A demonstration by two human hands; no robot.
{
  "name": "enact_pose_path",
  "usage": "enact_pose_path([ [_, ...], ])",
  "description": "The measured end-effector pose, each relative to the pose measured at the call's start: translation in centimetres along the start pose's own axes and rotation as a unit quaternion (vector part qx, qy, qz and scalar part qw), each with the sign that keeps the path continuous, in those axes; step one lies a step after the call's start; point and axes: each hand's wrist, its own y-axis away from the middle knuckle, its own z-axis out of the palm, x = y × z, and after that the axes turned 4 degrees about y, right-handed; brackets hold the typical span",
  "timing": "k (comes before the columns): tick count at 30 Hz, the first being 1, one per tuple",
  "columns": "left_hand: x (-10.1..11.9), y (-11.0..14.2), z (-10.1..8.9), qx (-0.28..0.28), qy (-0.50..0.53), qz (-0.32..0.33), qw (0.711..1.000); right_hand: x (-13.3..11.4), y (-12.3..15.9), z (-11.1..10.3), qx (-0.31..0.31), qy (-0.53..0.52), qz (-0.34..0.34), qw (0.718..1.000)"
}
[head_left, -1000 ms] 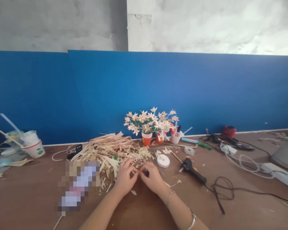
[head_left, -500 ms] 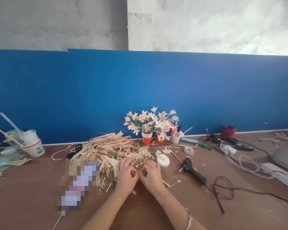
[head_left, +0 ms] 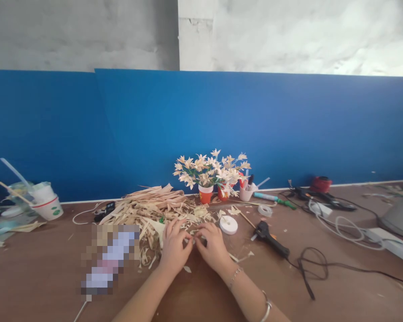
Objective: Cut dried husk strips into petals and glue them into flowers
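Note:
My left hand (head_left: 173, 247) and my right hand (head_left: 213, 245) meet at the middle of the brown table (head_left: 47, 277), fingertips pinched together on a small pale strip piece (head_left: 193, 240) between them. They rest at the near edge of a heap of dried straw-coloured leaf strips (head_left: 147, 209). Behind the heap stand cream paper-like flowers (head_left: 211, 169) in small orange cups (head_left: 205, 195). A white tape roll (head_left: 228, 225) lies just right of my right hand. What exactly the fingers pinch is too small to name.
A black glue gun (head_left: 270, 239) with its cord (head_left: 309, 268) lies to the right. More cables and a red tool (head_left: 320, 184) sit at the back right. White cups (head_left: 47, 203) stand far left. A blue board (head_left: 221, 129) walls the back.
Both hands stayed together over the same spot, shifting very slightly; the fingers kept working the small piece. Nothing else moved.

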Motion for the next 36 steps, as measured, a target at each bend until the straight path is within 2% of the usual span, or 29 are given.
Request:
enact_pose_path([
  [4,0.5,0.2,0.3,0.011,-0.008,-0.028,1.000,-0.5,0.0,0.1,0.018,0.020,0.000,1.000],
  [8,-0.1,-0.1,0.0,0.039,-0.034,-0.086,0.995,-0.2,-0.1,-0.1,0.053,0.044,0.030,0.997],
  [10,-0.7,-0.3,-0.4,0.058,-0.053,-0.110,0.991,0.2,-0.2,-0.4,0.039,0.049,0.045,0.997],
  [12,-1.3,-0.5,-0.8,0.078,-0.066,-0.119,0.988,0.6,-0.1,-0.6,-0.011,0.048,0.040,0.998],
  [15,-2.0,-0.7,-0.9,0.096,-0.070,-0.113,0.986,0.9,0.0,-0.7,-0.094,0.062,0.016,0.994],
  [17,-2.2,-0.7,-0.8,0.103,-0.066,-0.106,0.987,0.8,0.0,-0.6,-0.125,0.088,0.005,0.988],
  [20,-2.3,-0.6,-0.6,0.114,-0.057,-0.094,0.987,0.2,0.2,-0.7,-0.130,0.119,-0.003,0.984],
  [22,-2.4,-0.6,-0.5,0.115,-0.052,-0.085,0.988,-0.5,0.4,-0.9,-0.133,0.102,-0.013,0.986],
  [27,-2.6,-0.7,-0.5,0.111,-0.018,-0.058,0.992,-2.1,1.0,-1.4,-0.199,0.040,-0.065,0.977],
  [33,-2.6,-0.7,-0.1,0.087,0.060,-0.022,0.994,-2.6,1.1,-0.5,-0.201,0.077,-0.111,0.970],
  [36,-2.4,-0.6,0.0,0.058,0.096,-0.004,0.994,-1.8,0.8,-0.2,-0.176,0.058,-0.084,0.979],
])
